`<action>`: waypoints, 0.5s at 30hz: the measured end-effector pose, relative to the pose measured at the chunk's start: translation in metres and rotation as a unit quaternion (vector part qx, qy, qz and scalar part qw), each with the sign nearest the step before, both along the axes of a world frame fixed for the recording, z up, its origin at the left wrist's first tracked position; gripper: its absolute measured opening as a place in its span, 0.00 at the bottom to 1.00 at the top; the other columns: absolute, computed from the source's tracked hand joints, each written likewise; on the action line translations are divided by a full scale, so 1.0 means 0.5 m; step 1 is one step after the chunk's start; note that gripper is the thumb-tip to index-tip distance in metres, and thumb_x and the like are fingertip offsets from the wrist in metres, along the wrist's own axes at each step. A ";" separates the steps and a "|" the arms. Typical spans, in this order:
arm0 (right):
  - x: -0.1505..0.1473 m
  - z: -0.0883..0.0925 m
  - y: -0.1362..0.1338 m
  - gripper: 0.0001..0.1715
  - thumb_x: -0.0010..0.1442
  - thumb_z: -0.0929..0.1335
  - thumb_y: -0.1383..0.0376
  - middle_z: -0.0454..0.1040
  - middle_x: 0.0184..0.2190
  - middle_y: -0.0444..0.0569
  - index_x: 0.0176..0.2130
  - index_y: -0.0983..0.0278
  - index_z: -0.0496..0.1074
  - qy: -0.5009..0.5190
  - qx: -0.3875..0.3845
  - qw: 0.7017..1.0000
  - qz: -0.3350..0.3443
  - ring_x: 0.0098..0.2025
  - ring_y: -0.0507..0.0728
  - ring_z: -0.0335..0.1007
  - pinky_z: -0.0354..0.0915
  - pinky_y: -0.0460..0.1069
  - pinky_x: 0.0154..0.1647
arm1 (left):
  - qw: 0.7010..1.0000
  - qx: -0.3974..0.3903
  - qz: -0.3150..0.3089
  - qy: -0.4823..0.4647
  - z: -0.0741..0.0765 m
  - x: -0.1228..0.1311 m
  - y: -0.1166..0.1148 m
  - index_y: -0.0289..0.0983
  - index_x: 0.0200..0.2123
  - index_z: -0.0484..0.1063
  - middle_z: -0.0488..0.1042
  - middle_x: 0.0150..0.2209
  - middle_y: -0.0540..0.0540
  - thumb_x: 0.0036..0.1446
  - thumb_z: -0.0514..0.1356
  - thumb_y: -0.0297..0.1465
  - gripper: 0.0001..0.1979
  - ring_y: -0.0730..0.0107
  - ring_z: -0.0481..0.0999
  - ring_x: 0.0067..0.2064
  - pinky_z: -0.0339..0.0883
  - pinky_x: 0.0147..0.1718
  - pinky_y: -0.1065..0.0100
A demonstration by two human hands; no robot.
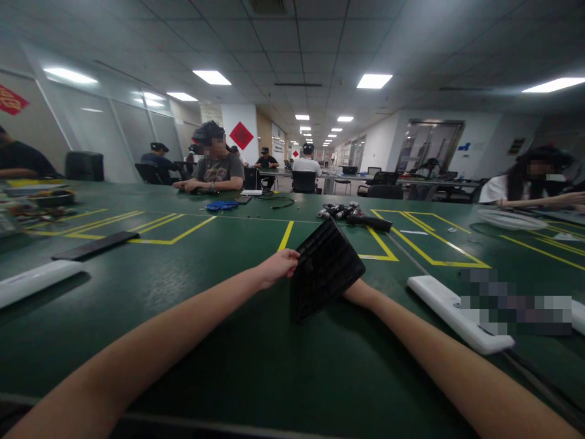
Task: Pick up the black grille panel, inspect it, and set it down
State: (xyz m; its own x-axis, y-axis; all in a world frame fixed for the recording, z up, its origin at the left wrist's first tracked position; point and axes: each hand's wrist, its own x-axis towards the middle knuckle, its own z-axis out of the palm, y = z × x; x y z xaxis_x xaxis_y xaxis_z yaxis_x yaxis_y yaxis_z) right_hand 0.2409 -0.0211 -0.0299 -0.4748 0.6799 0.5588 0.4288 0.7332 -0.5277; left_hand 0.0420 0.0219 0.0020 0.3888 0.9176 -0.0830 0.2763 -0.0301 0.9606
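Note:
A black rectangular tray (326,268) with a grid of shallow compartments is tilted up over the green table, its compartment side towards me. My left hand (280,267) pinches its left edge near the top, thumb and fingers pressed together. Behind the lower right edge of the tray is my right hand (354,289); only its wrist and the base of the hand show, and its fingers are hidden by the tray. Whatever may lie in the compartments is too dark to make out.
Yellow tape lines mark the green table (219,366). White power strips (457,314) lie right and left. Beyond the tray are a cable bundle (338,210), a black cylinder (370,222) and a blue item (222,206). A black bar (95,245) lies left. People sit across the table.

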 end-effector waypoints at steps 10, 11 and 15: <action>0.004 0.004 -0.005 0.31 0.59 0.58 0.50 0.62 0.57 0.50 0.56 0.62 0.61 0.003 0.000 1.000 0.000 0.58 0.60 0.56 0.51 0.57 0.61 | 1.000 0.024 -0.009 -0.002 0.008 -0.025 -0.001 0.33 0.28 0.64 0.62 0.18 0.55 0.48 0.60 0.31 0.09 0.82 0.61 0.18 0.53 0.16 0.78; 0.002 0.004 -0.005 0.30 0.59 0.58 0.50 0.62 0.57 0.50 0.56 0.61 0.61 0.008 -0.002 1.000 0.004 0.58 0.60 0.57 0.51 0.57 0.61 | 0.999 0.029 -0.027 -0.001 0.005 -0.025 -0.001 0.33 0.29 0.64 0.62 0.18 0.55 0.47 0.61 0.31 0.09 0.81 0.62 0.19 0.54 0.16 0.78; -0.007 0.005 -0.006 0.28 0.59 0.58 0.50 0.65 0.55 0.48 0.55 0.58 0.63 0.017 -0.016 1.000 0.011 0.57 0.59 0.59 0.52 0.57 0.60 | 0.995 0.073 -0.066 0.019 -0.004 -0.025 -0.005 0.33 0.30 0.65 0.64 0.20 0.54 0.46 0.58 0.29 0.06 0.79 0.65 0.21 0.58 0.18 0.75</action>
